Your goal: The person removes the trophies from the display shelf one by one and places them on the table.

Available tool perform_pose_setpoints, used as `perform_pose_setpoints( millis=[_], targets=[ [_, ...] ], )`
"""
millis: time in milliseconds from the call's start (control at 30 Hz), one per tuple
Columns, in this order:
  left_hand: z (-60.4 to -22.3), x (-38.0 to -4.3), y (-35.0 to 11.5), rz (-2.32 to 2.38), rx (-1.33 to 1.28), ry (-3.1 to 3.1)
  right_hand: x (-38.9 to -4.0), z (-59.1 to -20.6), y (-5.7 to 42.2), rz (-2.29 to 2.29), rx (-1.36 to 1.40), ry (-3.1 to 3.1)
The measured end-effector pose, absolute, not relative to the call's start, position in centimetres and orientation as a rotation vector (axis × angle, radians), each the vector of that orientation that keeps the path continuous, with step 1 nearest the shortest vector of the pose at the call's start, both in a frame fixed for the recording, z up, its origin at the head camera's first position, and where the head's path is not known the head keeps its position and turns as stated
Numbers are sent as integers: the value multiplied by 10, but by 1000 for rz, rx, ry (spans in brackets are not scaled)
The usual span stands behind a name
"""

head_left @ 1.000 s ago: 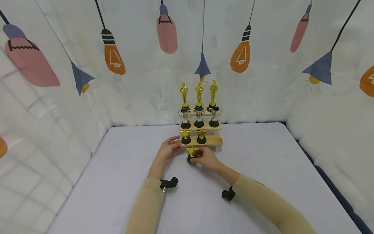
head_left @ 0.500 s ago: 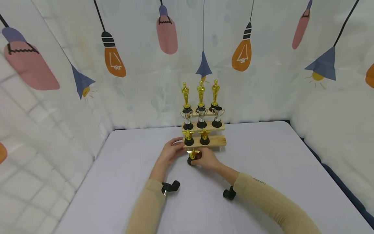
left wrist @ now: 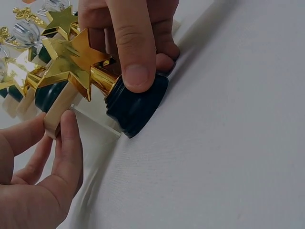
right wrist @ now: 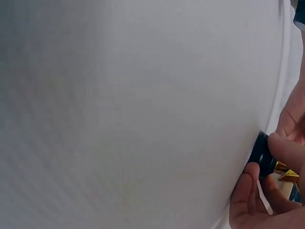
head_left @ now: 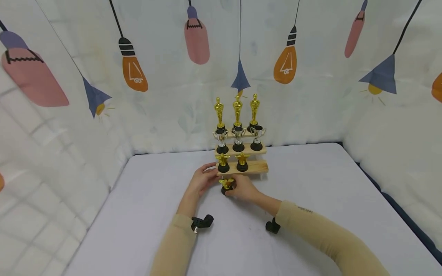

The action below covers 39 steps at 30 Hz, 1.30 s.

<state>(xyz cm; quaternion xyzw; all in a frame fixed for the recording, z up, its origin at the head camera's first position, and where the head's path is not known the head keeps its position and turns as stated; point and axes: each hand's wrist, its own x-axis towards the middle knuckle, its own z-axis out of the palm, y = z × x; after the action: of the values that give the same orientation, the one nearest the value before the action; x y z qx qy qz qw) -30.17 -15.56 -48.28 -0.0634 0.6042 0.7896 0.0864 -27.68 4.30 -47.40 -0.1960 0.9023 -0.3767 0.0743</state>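
Observation:
In the head view, my right hand (head_left: 243, 188) pinches the black base of a gold star trophy (head_left: 226, 184) in front of the tiered wooden stand (head_left: 259, 166). Thumb and fingers lie around that base (left wrist: 136, 107) in the left wrist view; it sits at or very near the white cloth. My left hand (left wrist: 43, 191) holds the left end of the lowest wooden shelf (left wrist: 59, 112) between thumb and fingers. Two more star trophies (head_left: 242, 162) stand on that shelf, towards its left and middle. The right wrist view catches only part of the right hand (right wrist: 271, 214) and the trophy base (right wrist: 260, 155).
Silver cup trophies (head_left: 238, 138) fill the middle shelf, and gold figure trophies (head_left: 237, 111) stand on the top one. The stand is at the far side of a white-covered table (head_left: 235, 249). Behind it hangs a patterned curtain (head_left: 165, 115).
The head view has shifted slightly, so the stand appears a little further right. Both hands keep their holds, and the star trophy in my right hand tilts slightly, if at all.

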Motion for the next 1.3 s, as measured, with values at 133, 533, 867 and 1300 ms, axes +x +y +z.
perform_pose_setpoints(
  millis=[133,533,867,1300],
  targets=[
    [-485,-298,-155,2368,-202,1815,-277,-474,44,-1099,-634,2699],
    [-487,-292,-150,2372,-228,1837,-270,-458,81,-1211,-646,2568],
    [-481,-298,-152,2328,-240,1880,-281,-425,117,-1435,-538,2701],
    [-480,-297,-153,2330,-212,1888,-301,-425,123,-1688,-455,2579]
  ],
)
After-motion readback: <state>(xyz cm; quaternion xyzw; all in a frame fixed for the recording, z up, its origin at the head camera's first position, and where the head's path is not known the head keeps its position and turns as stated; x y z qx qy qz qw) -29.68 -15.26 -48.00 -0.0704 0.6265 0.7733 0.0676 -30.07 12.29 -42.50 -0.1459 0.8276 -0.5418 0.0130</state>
